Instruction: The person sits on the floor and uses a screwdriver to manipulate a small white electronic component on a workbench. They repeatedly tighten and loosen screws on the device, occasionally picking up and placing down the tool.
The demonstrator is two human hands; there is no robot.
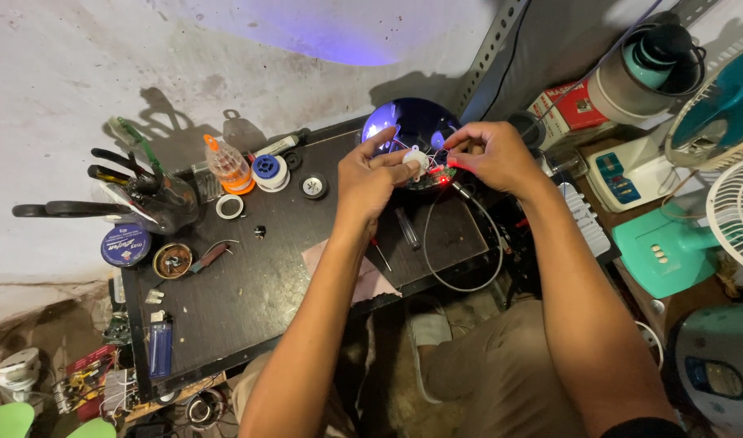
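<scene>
1. Left hand (370, 174): forearm rises from the lower centre of the view and crosses the table's (250, 300) near edge; wrist straight, back of the hand towards the camera. Thumb and fingers closed on a small white part (415, 157); the index finger points up and away.
2. Right hand (491, 154): forearm comes in from the lower right, wrist bent inward so the hand meets the left one. Fingertips pinched together on thin wires (451, 146) just right of the white part. What exactly lies between the tips cannot be told.
3. White part: held above the table's far right corner, in front of a dark dome (409, 122) lit blue-violet. A red light (444, 179) glows just below the two hands.
4. A grey cable (460, 284) loops from under the hands towards the near right edge.
5. A clear tube (407, 228) and a screwdriver (381, 255) lie on the table below the left wrist; pink paper (363, 280) sits under the left forearm at the near edge.
6. Far edge, left of the hands: black knob (313, 187), blue-and-white spool (269, 171), orange-capped bottle (228, 165), white ring (229, 206).
7. Left edge: holder of tools (156, 199), round blue tin (125, 244), open round tin (173, 260).
8. Near left corner: blue lighter (160, 347).
9. Off the table to the right: teal-and-white fans (712, 162).
</scene>
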